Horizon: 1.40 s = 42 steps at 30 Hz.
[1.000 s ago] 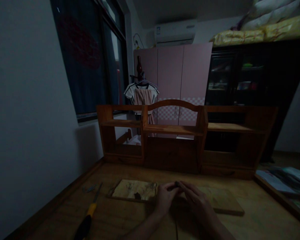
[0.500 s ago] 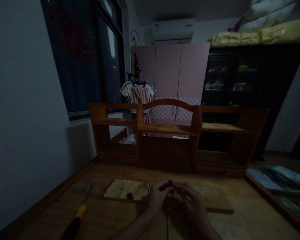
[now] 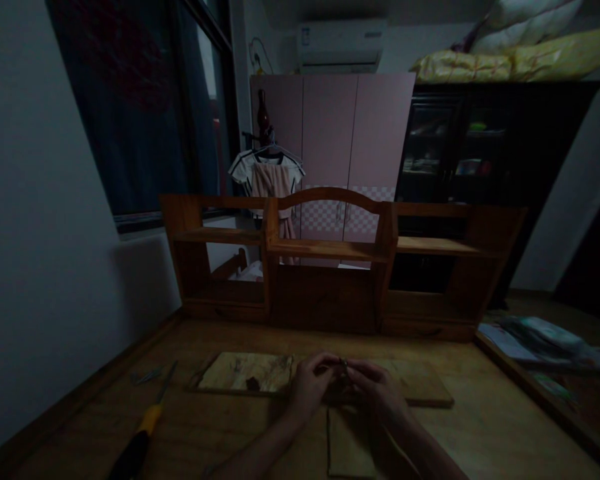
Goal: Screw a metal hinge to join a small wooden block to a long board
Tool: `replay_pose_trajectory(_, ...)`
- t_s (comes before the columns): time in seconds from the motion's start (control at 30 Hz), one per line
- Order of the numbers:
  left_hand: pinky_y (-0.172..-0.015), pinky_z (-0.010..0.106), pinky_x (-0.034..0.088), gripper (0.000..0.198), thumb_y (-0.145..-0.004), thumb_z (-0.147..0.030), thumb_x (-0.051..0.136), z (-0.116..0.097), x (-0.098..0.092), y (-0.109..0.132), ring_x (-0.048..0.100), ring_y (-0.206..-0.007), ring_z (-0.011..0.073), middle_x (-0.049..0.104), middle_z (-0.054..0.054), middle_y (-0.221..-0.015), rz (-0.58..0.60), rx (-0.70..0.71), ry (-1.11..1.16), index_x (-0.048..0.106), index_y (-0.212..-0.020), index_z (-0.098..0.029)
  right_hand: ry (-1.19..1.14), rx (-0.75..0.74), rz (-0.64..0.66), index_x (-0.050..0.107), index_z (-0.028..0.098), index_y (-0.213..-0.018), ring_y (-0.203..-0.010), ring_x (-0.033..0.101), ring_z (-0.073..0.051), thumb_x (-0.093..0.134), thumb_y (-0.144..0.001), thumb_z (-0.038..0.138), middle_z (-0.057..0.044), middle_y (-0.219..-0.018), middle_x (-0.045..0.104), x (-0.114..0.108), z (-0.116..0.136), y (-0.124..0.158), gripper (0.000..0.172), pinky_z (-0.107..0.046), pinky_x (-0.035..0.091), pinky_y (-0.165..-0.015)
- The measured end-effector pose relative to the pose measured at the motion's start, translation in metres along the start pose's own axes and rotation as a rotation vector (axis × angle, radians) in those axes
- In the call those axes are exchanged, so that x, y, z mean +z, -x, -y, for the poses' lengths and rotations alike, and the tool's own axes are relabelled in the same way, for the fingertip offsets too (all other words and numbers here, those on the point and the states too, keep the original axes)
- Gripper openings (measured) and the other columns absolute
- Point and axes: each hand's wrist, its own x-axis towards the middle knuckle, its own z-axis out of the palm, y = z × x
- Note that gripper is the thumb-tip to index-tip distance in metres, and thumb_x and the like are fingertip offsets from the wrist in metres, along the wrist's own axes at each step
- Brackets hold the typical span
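Note:
My left hand (image 3: 310, 387) and my right hand (image 3: 375, 390) meet over a wooden board (image 3: 260, 373) lying on the desk (image 3: 480, 427). Their fingertips pinch together around a small dark object (image 3: 343, 365) that is too dim to name. Both hands have curled fingers. A second thin flat piece (image 3: 347, 447) lies on the desk under my wrists.
A yellow-and-black screwdriver (image 3: 143, 433) lies at the left, with small metal bits (image 3: 147, 375) beyond it. A wooden shelf unit (image 3: 330, 257) stands at the desk's back. Papers (image 3: 540, 337) lie at the right. A wall and window are on the left.
The view has shifted so everything sits further left and lower. My hands stay together over the board, fingers still working the small object.

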Motion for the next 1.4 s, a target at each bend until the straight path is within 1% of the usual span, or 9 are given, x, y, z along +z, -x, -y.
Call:
replay_pose_trajectory(0.13, -0.081, 0.023, 0.049, 0.013, -0.08, -0.023, 0.062, -0.007, -0.001, 0.001, 0.065, -0.088, 0.018, 0.069, 0.005, -0.089, 0.003, 0.002, -0.006, 0.071, -0.086, -0.016, 0.063, -0.052, 0.016, 0.074, 0.015, -0.107, -0.093, 0.065, -0.028, 0.078, -0.081, 0.047, -0.012, -0.104, 0.067, 0.004, 0.007, 0.004, 0.04, -0.035, 0.052, -0.082)
replay_pose_trajectory(0.33, -0.074, 0.024, 0.052, 0.019, -0.079, -0.031, 0.069, -0.006, 0.002, 0.003, 0.067, -0.08, 0.0183, 0.069, 0.005, -0.084, -0.009, -0.052, 0.067, 0.069, -0.085, -0.014, 0.452, -0.226, -0.157, 0.075, 0.014, -0.092, -0.081, 0.064, -0.027, 0.072, -0.082, 0.055, -0.01, -0.089, 0.068, -0.008, 0.011, 0.0, 0.042, -0.033, 0.052, -0.072)
replay_pose_trajectory(0.43, -0.07, 0.025, 0.053, 0.028, -0.077, -0.038, 0.074, -0.003, 0.004, 0.004, 0.067, -0.071, 0.0185, 0.069, 0.006, -0.077, 0.01, -0.095, 0.148, 0.068, -0.085, -0.012, 0.56, -0.324, -0.19, 0.072, 0.017, -0.09, -0.083, 0.063, -0.024, 0.069, -0.088, 0.047, -0.007, -0.089, 0.067, -0.009, 0.014, 0.002, 0.03, -0.03, 0.05, -0.072)
replay_pose_trajectory(0.53, -0.071, 0.027, 0.055, 0.033, -0.074, -0.038, 0.078, -0.003, 0.007, 0.004, 0.068, -0.073, 0.0199, 0.071, 0.008, -0.083, 0.037, -0.153, 0.272, 0.069, -0.09, -0.01, 0.742, -0.544, -0.162, 0.069, 0.019, -0.095, -0.084, 0.061, -0.02, 0.061, -0.096, 0.032, -0.005, -0.092, 0.064, -0.005, 0.016, 0.007, 0.015, -0.027, 0.048, -0.073)
replay_pose_trajectory(0.67, -0.076, 0.033, 0.058, 0.042, -0.068, -0.036, 0.082, -0.005, 0.007, 0.003, 0.069, -0.081, 0.0232, 0.071, 0.013, -0.097, 0.036, -0.232, 0.402, 0.07, -0.098, -0.009, 0.896, -0.725, -0.055, 0.067, 0.02, -0.101, -0.093, 0.06, -0.018, 0.052, -0.1, 0.02, -0.005, -0.102, 0.061, 0.0, 0.015, 0.011, 0.015, -0.026, 0.048, -0.079)
replay_pose_trajectory(0.8, -0.084, 0.03, 0.056, 0.038, -0.067, -0.031, 0.083, -0.008, 0.005, 0.002, 0.068, -0.089, 0.0221, 0.071, 0.013, -0.097, 0.046, -0.187, 0.38, 0.07, -0.096, -0.009, 0.959, -0.708, -0.061, 0.067, 0.022, -0.106, -0.1, 0.06, -0.019, 0.05, -0.101, 0.02, -0.005, -0.109, 0.062, -0.001, 0.014, 0.01, 0.018, -0.028, 0.048, -0.086)
replay_pose_trajectory(0.93, -0.086, 0.031, 0.055, 0.038, -0.067, -0.031, 0.084, -0.006, 0.005, 0.002, 0.068, -0.092, 0.0223, 0.071, 0.012, -0.098, 0.052, -0.175, 0.39, 0.07, -0.096, -0.01, 0.928, -0.695, -0.074, 0.068, 0.021, -0.108, -0.097, 0.062, -0.02, 0.05, -0.101, 0.023, -0.006, -0.108, 0.064, -0.003, 0.01, 0.008, 0.019, -0.029, 0.051, -0.082)
replay_pose_trajectory(1.2, -0.089, 0.032, 0.054, 0.036, -0.072, -0.032, 0.081, -0.003, 0.004, 0.004, 0.068, -0.093, 0.0221, 0.07, 0.012, -0.101, 0.083, -0.167, 0.376, 0.071, -0.098, -0.01, 0.797, -0.5, -0.085, 0.069, 0.023, -0.109, -0.09, 0.064, -0.021, 0.056, -0.098, 0.03, -0.003, -0.102, 0.067, -0.006, 0.012, 0.008, 0.018, -0.03, 0.052, -0.079)
replay_pose_trajectory(1.4, -0.093, 0.032, 0.052, 0.039, -0.075, -0.035, 0.077, -0.005, 0.006, 0.004, 0.066, -0.098, 0.0224, 0.069, 0.012, -0.106, 0.11, -0.146, 0.321, 0.069, -0.104, -0.01, 0.776, -0.518, -0.117, 0.071, 0.022, -0.109, -0.094, 0.064, -0.023, 0.057, -0.098, 0.033, -0.005, -0.104, 0.067, -0.011, 0.011, 0.006, 0.02, -0.033, 0.051, -0.083)
